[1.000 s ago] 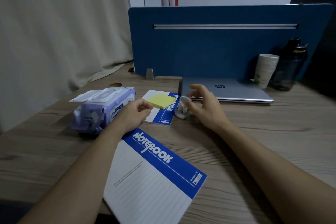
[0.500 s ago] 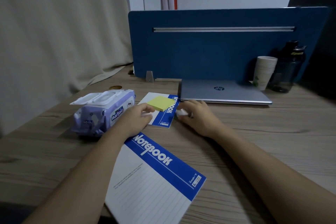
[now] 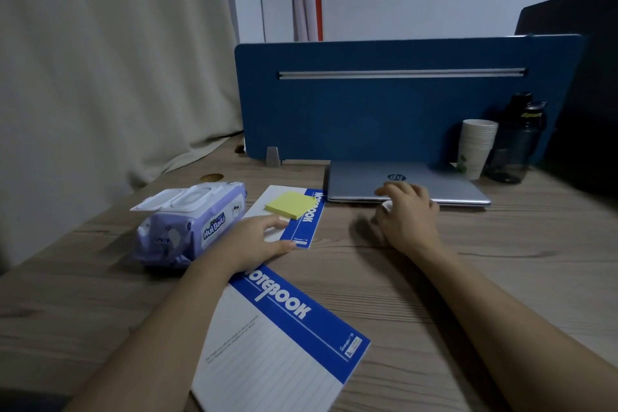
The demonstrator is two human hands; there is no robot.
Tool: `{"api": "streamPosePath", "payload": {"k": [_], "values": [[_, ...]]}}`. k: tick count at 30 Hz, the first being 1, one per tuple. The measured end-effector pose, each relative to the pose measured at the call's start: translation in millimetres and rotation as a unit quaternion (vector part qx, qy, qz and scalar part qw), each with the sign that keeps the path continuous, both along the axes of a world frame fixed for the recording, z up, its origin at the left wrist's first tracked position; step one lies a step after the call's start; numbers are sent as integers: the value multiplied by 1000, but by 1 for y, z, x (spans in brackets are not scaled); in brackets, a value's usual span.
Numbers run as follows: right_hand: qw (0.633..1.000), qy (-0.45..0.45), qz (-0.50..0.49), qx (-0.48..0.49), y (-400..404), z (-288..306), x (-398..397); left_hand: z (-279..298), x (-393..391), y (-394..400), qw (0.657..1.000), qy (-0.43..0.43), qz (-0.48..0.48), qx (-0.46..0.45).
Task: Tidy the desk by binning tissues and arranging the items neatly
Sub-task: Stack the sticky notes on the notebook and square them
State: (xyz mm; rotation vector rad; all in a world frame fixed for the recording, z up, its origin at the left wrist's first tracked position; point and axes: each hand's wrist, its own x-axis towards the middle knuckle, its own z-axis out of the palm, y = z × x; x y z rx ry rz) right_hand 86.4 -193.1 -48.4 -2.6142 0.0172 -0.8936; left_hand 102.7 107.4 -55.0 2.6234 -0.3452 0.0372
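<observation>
1. Notebook (image 3: 274, 341) lies nearest, askew across the front of the desk (image 3: 501, 264), its blue title band slanting; it looks not yet squared up.
2. Left hand (image 3: 254, 241) rests flat, fingers spread, holding nothing, its tips on a smaller notebook (image 3: 301, 214) that carries a yellow sticky pad (image 3: 290, 205).
3. Wipes pack (image 3: 187, 221) sits just beside that hand on the left, its flip lid standing open.
4. Right hand (image 3: 409, 211) is curled over something small and white (image 3: 387, 206) at the front edge of the laptop (image 3: 401, 184). Only a sliver shows under the thumb, so I cannot tell whether it is a tissue; the fingers seem closed loosely around it.
5. Farther back, the closed laptop lies against the blue divider (image 3: 384, 104), with stacked paper cups (image 3: 476, 147) and a dark bottle (image 3: 516, 141) just beside each other at the right.
6. Judging progress: no bin is in view and no loose tissue lies on the desk apart from what the right hand may hold. The back row looks orderly. Straightening both notebooks, shutting the wipes lid and disposing of the white item seem to remain.
</observation>
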Motion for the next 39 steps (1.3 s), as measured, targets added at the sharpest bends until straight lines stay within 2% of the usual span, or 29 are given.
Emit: {"api": "streamPosePath", "payload": {"k": [4, 7, 16, 26, 39], "values": [[990, 76, 54, -107, -6, -7, 7, -2, 11, -9, 1000, -20, -4, 15], [983, 82, 84, -141, -18, -8, 16, -3, 25, -15, 999, -36, -7, 17], [982, 38, 95, -162, -29, -2, 33, -5, 73, -41, 999, -41, 13, 8], [980, 33, 94, -174, -31, -4, 45, -6, 112, -53, 997, -66, 9, 31], [977, 43, 91, -188, -31, -3, 39, -7, 89, -51, 998, -53, 21, 29]]}}
